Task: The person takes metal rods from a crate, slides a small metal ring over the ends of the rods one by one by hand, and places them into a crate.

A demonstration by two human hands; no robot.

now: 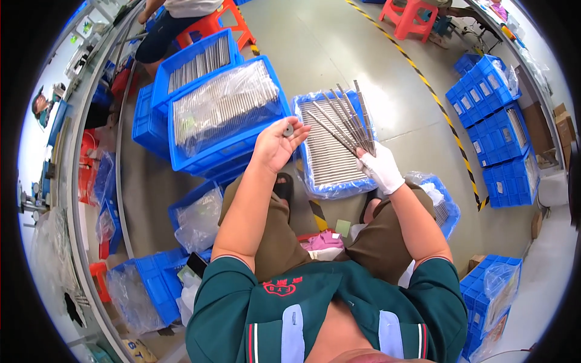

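Observation:
My left hand (274, 146) is bare and turned palm up, its fingers partly stretched. A small round grey metal piece (288, 130), seemingly with a hole in its middle, rests at the fingers. My right hand (382, 169) wears a white glove and grips several thin metal rods (345, 124) by their near ends. They fan out away from me, above a plastic-lined blue crate (362, 185) on the floor. Inside that crate lie rows of similar rods (327, 158). Both hands are apart from each other.
At the left, stacked blue crates (221, 158) hold more rods under clear plastic. Further blue crates (497, 134) are stacked at the right. A rod-filled crate (451, 225) stands beside my right leg. Red stools (411, 19) and seated people are at the far side; striped tape (448, 115) crosses the floor.

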